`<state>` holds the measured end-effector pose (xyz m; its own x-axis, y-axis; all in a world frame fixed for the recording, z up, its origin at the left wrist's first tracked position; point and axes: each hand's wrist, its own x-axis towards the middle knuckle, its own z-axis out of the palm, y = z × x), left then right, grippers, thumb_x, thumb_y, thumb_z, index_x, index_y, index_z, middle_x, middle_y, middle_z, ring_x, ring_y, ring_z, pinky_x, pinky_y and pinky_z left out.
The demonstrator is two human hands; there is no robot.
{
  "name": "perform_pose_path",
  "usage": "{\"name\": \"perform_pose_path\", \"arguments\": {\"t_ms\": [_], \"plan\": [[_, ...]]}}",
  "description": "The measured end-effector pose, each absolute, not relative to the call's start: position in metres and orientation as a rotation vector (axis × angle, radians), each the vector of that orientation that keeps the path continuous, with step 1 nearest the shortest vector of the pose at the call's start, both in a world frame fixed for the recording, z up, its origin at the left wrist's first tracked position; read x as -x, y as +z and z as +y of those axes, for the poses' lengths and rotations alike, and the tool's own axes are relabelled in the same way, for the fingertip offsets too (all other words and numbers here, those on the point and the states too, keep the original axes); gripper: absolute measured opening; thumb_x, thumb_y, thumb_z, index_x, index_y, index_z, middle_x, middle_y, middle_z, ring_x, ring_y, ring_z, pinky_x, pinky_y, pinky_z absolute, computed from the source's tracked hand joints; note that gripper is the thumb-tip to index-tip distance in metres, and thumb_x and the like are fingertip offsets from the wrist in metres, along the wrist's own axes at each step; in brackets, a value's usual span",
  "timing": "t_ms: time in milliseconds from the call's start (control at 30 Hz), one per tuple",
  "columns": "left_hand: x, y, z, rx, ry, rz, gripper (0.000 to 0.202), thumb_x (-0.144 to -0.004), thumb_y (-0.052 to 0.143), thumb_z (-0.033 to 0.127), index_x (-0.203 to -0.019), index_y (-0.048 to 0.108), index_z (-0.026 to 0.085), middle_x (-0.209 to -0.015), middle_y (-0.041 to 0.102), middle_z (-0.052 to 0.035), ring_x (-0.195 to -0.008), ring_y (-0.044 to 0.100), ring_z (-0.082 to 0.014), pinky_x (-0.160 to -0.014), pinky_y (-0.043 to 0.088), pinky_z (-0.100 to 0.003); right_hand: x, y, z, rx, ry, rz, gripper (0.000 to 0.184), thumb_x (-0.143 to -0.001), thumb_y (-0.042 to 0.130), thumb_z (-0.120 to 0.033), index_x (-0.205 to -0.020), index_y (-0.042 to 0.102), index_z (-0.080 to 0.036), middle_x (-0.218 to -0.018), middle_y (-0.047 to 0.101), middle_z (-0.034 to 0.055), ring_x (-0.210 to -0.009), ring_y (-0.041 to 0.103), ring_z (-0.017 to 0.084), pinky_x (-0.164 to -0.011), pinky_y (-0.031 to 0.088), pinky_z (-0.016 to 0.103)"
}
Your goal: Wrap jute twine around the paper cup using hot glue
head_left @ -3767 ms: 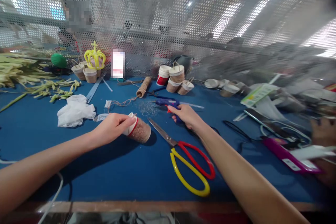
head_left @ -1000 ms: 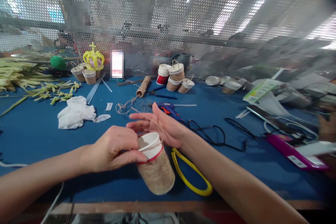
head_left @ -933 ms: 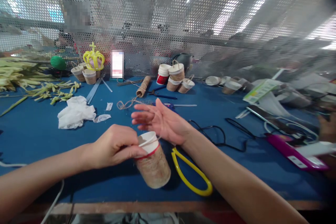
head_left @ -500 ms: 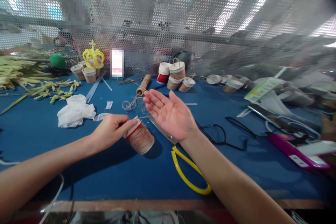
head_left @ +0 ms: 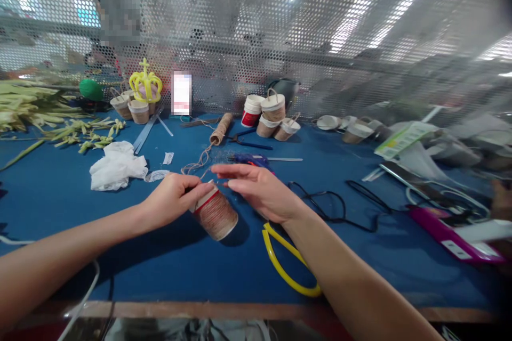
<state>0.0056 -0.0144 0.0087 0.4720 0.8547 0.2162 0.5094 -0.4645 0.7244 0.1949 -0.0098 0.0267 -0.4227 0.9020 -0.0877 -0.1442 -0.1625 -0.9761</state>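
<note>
A small cup wrapped in reddish-brown twine (head_left: 218, 218), with a white rim and a red band, hangs tilted over the table. My left hand (head_left: 170, 200) grips it by the rim, thumb on the outside. Close to the cup's mouth is my right hand (head_left: 260, 189), its fingers stretched out and the thumb apart from them. Loose twine (head_left: 196, 165) runs from a twine roll (head_left: 221, 129) towards the cup; whether my right fingertips touch it I cannot tell. Yellow-handled scissors (head_left: 276, 258) lie under my right wrist, their blades hidden.
A blue glue gun (head_left: 251, 160) and dark pliers (head_left: 248, 141) lie beyond my right hand. Several twine-wrapped cups (head_left: 274, 109) stand at the back. White lace (head_left: 118, 168) lies left, a purple power strip (head_left: 448, 232) right. Black cable (head_left: 332, 208) crosses the table.
My right hand has turned from palm up to sideways and come down nearer the cup's mouth, uncovering the glue gun. My left hand keeps its hold on the cup.
</note>
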Motion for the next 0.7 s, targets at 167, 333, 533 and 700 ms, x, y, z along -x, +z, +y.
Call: {"name": "perform_pose_path", "arguments": {"t_ms": [167, 333, 533, 700], "plan": [[-0.0061, 0.0097, -0.0136, -2.035, 0.76, 1.117, 0.042, -0.081, 0.038, 0.04, -0.049, 0.042, 0.014, -0.048, 0.03, 0.0057, -0.047, 0.027, -0.006, -0.041, 0.023, -0.017, -0.1974, 0.0229, -0.0094, 0.958, 1.76, -1.261, 0.028, -0.06, 0.067, -0.009, -0.087, 0.067, -0.018, -0.086, 0.066, 0.0008, -0.084, 0.057, 0.01, -0.085, 0.039, 0.025], [-0.0063, 0.0085, -0.0139, -2.017, 0.738, 1.108, 0.042, -0.082, 0.038, 0.041, -0.05, 0.042, 0.014, -0.048, 0.031, 0.0054, -0.047, 0.027, -0.006, -0.041, 0.023, -0.017, -0.2006, 0.0197, -0.0026, 1.078, 1.693, -1.099, 0.018, -0.076, 0.056, -0.027, -0.069, 0.067, -0.014, -0.074, 0.064, 0.0041, -0.072, 0.057, 0.011, -0.063, 0.043, 0.023], [-0.0064, 0.0081, -0.0134, -1.946, 0.722, 1.091, 0.043, -0.08, 0.04, 0.043, -0.05, 0.046, 0.013, -0.048, 0.03, 0.0056, -0.046, 0.027, -0.0059, -0.041, 0.021, -0.018, -0.2023, 0.0177, -0.002, 1.154, 1.746, -1.154, 0.02, -0.079, 0.052, -0.032, -0.074, 0.062, -0.015, -0.076, 0.063, 0.0042, -0.072, 0.057, 0.013, -0.064, 0.043, 0.025], [-0.0069, 0.0107, -0.0127, -1.568, 0.697, 1.019, 0.041, -0.077, 0.046, 0.046, -0.062, 0.058, 0.01, -0.052, 0.043, 0.0033, -0.046, 0.033, -0.0058, -0.043, 0.025, -0.018, -0.2022, 0.0193, -0.0014, 1.41, 1.276, -1.508, 0.019, -0.078, 0.054, -0.032, -0.087, 0.059, -0.015, -0.09, 0.06, 0.0053, -0.081, 0.055, 0.013, -0.069, 0.042, 0.025]]}}
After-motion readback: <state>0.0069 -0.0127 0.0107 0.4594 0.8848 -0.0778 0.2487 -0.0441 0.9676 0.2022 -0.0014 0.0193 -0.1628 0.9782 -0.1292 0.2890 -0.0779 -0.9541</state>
